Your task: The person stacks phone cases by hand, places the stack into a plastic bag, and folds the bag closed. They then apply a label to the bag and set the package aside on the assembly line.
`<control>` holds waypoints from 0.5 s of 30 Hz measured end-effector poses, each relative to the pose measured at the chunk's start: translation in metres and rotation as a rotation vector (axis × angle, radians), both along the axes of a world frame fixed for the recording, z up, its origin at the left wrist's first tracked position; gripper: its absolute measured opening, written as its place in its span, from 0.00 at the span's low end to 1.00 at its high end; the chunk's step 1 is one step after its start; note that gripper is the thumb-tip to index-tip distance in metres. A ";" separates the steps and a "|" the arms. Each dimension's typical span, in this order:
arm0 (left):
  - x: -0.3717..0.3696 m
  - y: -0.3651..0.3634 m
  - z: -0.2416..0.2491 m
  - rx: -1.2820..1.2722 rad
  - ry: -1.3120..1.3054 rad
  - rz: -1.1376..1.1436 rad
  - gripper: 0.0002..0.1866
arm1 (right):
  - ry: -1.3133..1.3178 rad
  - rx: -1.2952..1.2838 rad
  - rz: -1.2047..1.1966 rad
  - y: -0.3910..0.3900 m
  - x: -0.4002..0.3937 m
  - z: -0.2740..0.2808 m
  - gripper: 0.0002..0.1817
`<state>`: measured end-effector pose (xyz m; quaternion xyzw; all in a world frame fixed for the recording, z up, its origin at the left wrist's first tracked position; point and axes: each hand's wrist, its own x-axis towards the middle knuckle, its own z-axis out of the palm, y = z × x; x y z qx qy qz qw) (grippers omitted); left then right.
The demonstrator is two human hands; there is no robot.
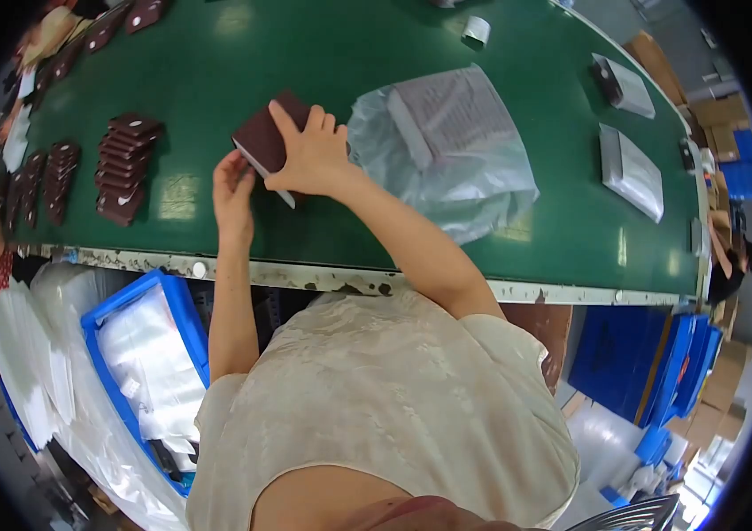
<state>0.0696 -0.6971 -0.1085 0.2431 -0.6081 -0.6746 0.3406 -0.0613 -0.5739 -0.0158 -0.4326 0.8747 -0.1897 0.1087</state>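
Observation:
A dark brown, book-shaped case (261, 140) with a pale edge is tilted above the green table, left of centre. Across its top lies my right hand (314, 159), gripping it with the index finger stretched out and the thumb by the lower edge. My left hand (234, 195) pinches the case's lower left corner; its fingertips are partly hidden. Below my right thumb a white strip (285, 196) sticks out. Just right of my right hand sits a clear plastic bag (447, 190) around a grey, printed block-shaped pack (455, 111).
Rows of overlapping brown cases (128, 164) lie to the left. Bagged items (632, 177) rest near the table's right end, and a small white piece (476, 32) lies at the back. A blue crate (92, 327) stands below the table's front edge. Other people work at both sides.

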 end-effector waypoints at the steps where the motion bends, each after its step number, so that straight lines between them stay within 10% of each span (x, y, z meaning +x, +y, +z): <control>1: 0.001 0.006 0.015 0.015 0.113 0.006 0.20 | 0.000 0.008 -0.012 0.015 -0.010 0.003 0.63; 5: -0.010 0.073 0.053 -0.203 0.140 0.166 0.16 | -0.822 -0.676 0.111 0.130 -0.040 0.049 0.64; 8: -0.038 0.138 0.059 -0.732 -0.198 -0.179 0.19 | -1.051 -0.825 0.011 0.223 -0.033 0.063 0.68; 15: -0.077 0.189 0.015 -1.274 -0.401 -0.432 0.15 | -1.111 -0.649 -0.189 0.331 -0.008 0.018 0.68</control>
